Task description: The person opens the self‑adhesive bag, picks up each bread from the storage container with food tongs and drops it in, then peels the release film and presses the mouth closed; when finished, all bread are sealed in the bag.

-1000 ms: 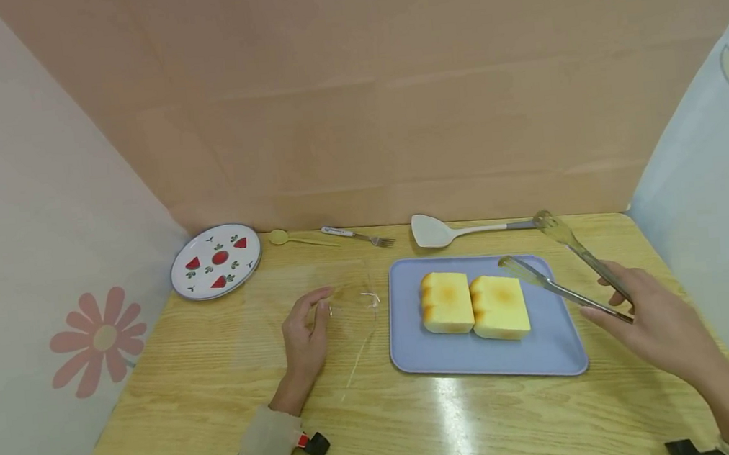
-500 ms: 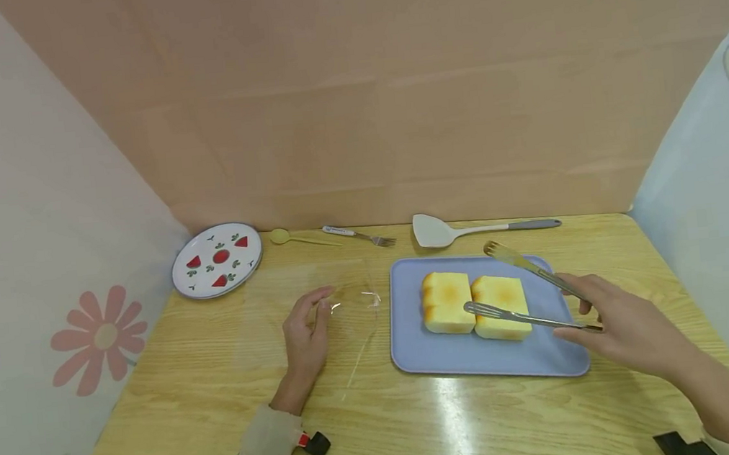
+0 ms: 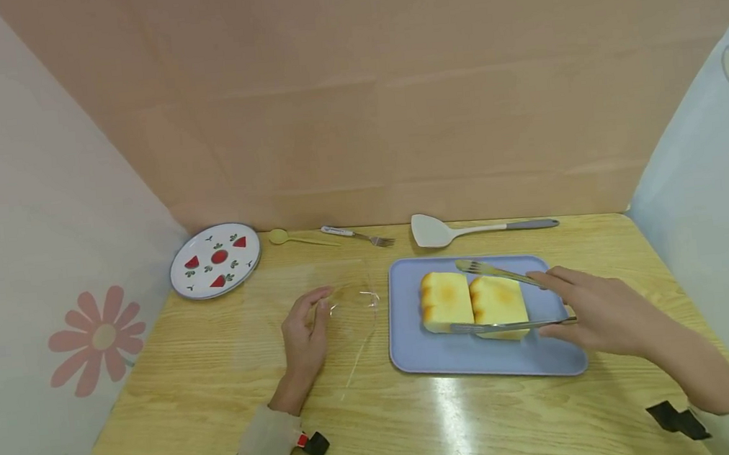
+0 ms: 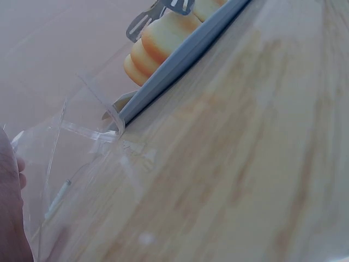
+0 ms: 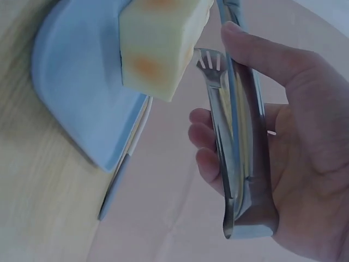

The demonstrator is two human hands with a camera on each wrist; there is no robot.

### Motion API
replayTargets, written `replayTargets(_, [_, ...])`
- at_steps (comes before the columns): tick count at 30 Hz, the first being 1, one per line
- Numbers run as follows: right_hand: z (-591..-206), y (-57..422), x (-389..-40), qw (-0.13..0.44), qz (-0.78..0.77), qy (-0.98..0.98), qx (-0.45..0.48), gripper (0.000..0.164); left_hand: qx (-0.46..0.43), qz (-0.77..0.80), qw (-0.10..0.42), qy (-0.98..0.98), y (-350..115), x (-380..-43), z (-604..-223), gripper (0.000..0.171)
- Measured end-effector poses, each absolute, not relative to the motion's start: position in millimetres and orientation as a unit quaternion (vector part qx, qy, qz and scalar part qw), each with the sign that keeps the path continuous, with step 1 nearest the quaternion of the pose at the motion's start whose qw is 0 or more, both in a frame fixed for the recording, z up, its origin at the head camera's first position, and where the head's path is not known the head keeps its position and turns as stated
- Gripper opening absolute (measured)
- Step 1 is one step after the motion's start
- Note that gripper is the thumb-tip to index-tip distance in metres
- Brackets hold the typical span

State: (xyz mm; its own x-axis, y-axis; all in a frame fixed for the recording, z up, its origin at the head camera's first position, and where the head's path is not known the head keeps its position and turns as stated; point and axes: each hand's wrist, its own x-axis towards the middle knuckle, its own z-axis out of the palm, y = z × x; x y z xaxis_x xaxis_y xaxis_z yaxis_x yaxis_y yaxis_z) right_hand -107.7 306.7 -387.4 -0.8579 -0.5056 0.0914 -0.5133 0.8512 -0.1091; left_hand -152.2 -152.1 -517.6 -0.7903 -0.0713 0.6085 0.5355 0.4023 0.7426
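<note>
In the head view, my right hand [image 3: 599,308] grips metal tongs [image 3: 510,325] over the right part of the tray. The tongs' arms stand apart, one over the far side of the right bread piece [image 3: 499,299] and one along its near side; whether they touch it I cannot tell. A second bread piece [image 3: 447,300] lies beside it, both yellow with browned patches, on a blue-grey tray [image 3: 415,360]. Left of the tray, my left hand [image 3: 305,334] holds a clear plastic bag [image 3: 352,308] between thumb and fingers. The bag's outline is hard to see.
Along the back lie a white plate [image 3: 203,288] with red fruit patterns, a yellow spoon [image 3: 279,236], a fork [image 3: 379,241] and a white spatula [image 3: 431,232] with a grey handle. A brown back wall and pale side walls enclose the wooden table [image 3: 383,435].
My right hand has moved left with the tongs, from the tray's right side to around the right bread piece. The left hand and the bag have stayed put.
</note>
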Motion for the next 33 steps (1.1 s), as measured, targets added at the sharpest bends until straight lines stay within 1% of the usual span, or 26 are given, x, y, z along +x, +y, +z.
replayTargets(5, [-380, 298, -120, -0.006, 0.046, -0.963, 0.265, 0.084, -0.144, -0.531, 0.281, -0.786, -152, -152, -516, 0.020])
replayTargets(10, [-376, 294, -130, -0.040, 0.054, -0.962, 0.264, 0.086, -0.143, -0.530, 0.288, -0.785, -152, -151, -515, 0.021])
replayTargets(14, [-374, 294, -132, -0.043, 0.052, -0.960, 0.271, 0.085, -0.141, -0.528, 0.288, -0.787, -152, -151, -514, 0.021])
replayTargets(26, [-361, 287, -132, -0.025, 0.019, -0.960, 0.280, 0.084, -0.134, -0.539, 0.258, -0.791, -153, -150, -516, 0.021])
replayTargets(33, [-361, 279, -139, -0.046, 0.030, -0.955, 0.291, 0.077, -0.140, -0.536, 0.268, -0.789, -152, -150, -515, 0.021])
